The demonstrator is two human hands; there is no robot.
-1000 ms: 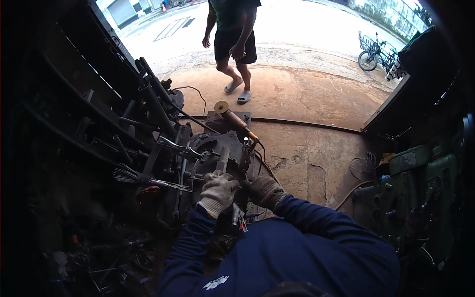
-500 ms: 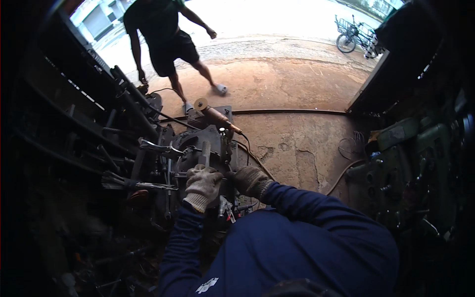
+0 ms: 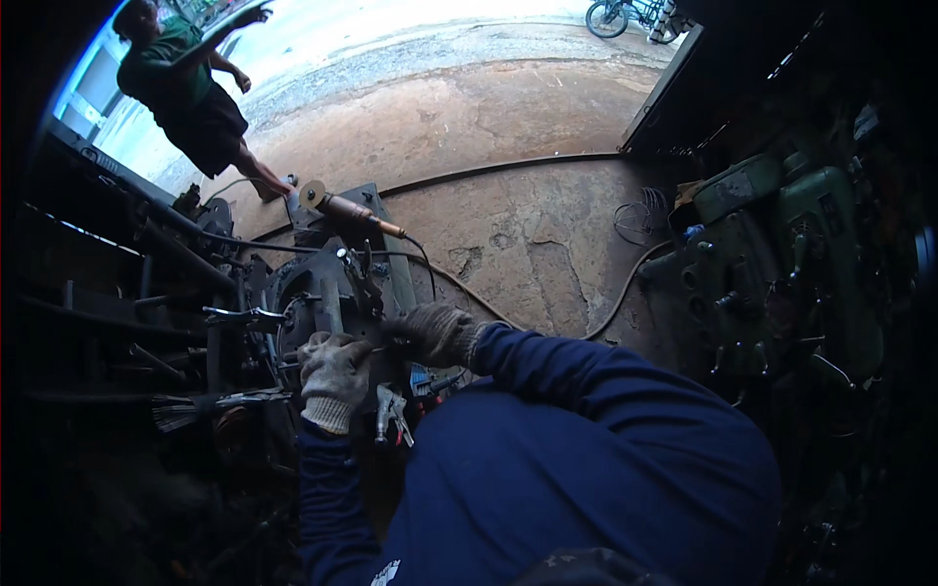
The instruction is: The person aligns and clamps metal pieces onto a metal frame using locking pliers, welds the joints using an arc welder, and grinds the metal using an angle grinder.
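Note:
My left hand (image 3: pixel 334 373), in a pale knit work glove, is closed around the lower end of a flat metal bar (image 3: pixel 332 305) that points away from me. Beside it, my right hand (image 3: pixel 440 334) wears a darker, soiled glove. Its fingers curl near the dark metal workpiece (image 3: pixel 297 273), and what they grip is hidden. An angle grinder (image 3: pixel 354 211) with a round disc lies just beyond both hands, its cord trailing right. Locking pliers (image 3: pixel 387 415) sit close to my left wrist, and another shiny clamp-like tool (image 3: pixel 242 315) lies left of the bar.
A bundle of thin metal rods (image 3: pixel 186 411) lies at left near dark steel pipes. Green machinery (image 3: pixel 816 210) stands at right, with a hose (image 3: pixel 620 311) across the concrete floor. A person (image 3: pixel 186 93) in a green shirt stands far left, and a bicycle (image 3: pixel 611 18) stands outside.
My view has swung right, so the bench and hands appear farther left. The person at the far left has turned and raised an arm. Both my hands keep their places at the workpiece.

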